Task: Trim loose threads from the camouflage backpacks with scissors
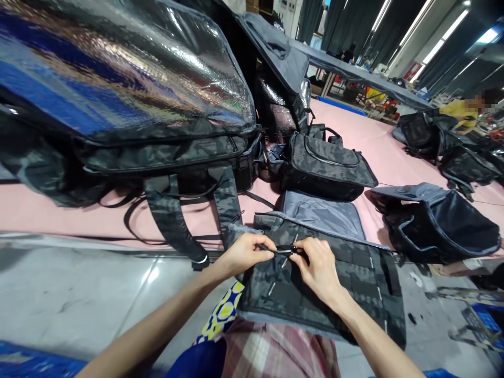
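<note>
A dark camouflage bag [334,294] with a grey lining lies opened out over the table's front edge and against my body. Above its webbing, both hands pinch a short black strap [284,249] with a pale edge, stretched between them. My left hand [250,251] grips its left end between thumb and fingertips. My right hand [318,262] is closed on the other end, where a small dark piece shows; whether this is a buckle or a zipper pull I cannot make out. White stitch marks run along the webbing around the hands.
A large bag with a shiny silver lining [157,68] stands at the left, its shoulder straps [169,220] hanging forward. Behind my work sits a closed camouflage bag [326,163]. An open black bag [444,226] lies at the right on the pink table [354,123]. A person in yellow [464,111] is farther off.
</note>
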Tool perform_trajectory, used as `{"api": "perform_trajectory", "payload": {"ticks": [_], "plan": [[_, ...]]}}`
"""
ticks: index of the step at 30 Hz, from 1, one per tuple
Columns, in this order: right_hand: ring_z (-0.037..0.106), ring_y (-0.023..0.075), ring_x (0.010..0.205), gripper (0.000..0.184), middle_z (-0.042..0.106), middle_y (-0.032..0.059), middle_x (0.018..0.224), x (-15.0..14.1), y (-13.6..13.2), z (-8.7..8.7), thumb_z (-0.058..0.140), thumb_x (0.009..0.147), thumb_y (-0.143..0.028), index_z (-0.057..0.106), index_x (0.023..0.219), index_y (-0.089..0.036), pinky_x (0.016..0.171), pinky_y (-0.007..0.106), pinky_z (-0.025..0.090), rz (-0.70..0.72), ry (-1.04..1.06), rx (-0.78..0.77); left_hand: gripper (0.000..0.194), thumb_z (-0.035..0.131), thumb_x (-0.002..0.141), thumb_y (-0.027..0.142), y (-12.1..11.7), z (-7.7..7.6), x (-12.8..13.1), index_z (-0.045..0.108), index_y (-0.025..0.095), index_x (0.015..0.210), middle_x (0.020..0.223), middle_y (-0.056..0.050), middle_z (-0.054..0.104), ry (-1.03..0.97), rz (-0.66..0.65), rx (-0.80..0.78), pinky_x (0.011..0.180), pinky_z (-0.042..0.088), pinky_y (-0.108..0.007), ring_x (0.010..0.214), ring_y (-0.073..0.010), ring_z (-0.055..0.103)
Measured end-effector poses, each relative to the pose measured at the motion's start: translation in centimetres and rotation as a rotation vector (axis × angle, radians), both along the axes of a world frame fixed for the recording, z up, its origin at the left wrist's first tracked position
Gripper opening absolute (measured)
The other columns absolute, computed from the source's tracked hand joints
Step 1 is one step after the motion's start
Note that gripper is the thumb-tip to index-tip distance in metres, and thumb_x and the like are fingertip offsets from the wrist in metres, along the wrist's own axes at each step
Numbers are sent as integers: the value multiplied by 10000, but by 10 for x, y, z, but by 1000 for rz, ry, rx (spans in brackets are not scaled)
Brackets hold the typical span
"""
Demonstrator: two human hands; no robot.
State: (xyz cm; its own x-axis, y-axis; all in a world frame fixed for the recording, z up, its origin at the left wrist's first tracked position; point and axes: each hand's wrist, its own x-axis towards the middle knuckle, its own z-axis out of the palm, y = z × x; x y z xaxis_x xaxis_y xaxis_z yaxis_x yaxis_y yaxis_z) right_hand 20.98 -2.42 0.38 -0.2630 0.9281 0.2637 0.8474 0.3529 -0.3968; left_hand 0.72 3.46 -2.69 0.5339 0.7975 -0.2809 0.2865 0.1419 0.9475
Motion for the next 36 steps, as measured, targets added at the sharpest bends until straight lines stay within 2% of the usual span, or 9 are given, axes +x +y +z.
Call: {"api": "perform_trajectory", "payload": {"ticks": [8, 18, 27, 36], "plan": [[544, 157, 764, 108, 618, 26, 836, -1, 1, 1, 535, 867, -277, 546, 921, -184, 689, 311, 326, -4, -16, -8, 292, 584, 625, 356, -1, 1, 0, 648, 101, 752, 506, 39, 394, -9, 6, -9, 446, 173, -198, 471, -70, 279], [534, 161, 764, 100, 617, 26, 846, -3, 0, 1, 540, 868, -265, 533, 912, -176, 686, 313, 308, 19, -14, 15, 333, 577, 618, 371, -2, -1, -2, 658, 90, 776, 535, 25, 430, -8, -7, 2, 445, 181, -211, 463, -73, 295], [531, 161, 761, 94, 618, 26, 843, -3, 0, 1, 549, 863, -251, 536, 915, -173, 685, 312, 302, 36, -35, 27, 280, 588, 642, 328, -2, -8, -3, 670, 100, 781, 575, 14, 472, 9, 0, 53, 460, 200, -211, 489, -78, 325], [511, 154, 735, 69, 612, 17, 819, -3, 3, 5, 548, 864, -229, 541, 894, -167, 665, 317, 283, 90, -68, 85, 201, 600, 641, 252, -3, -1, -2, 683, 113, 760, 577, 15, 488, 53, 1, 90, 471, 216, -199, 496, -78, 340]]}}
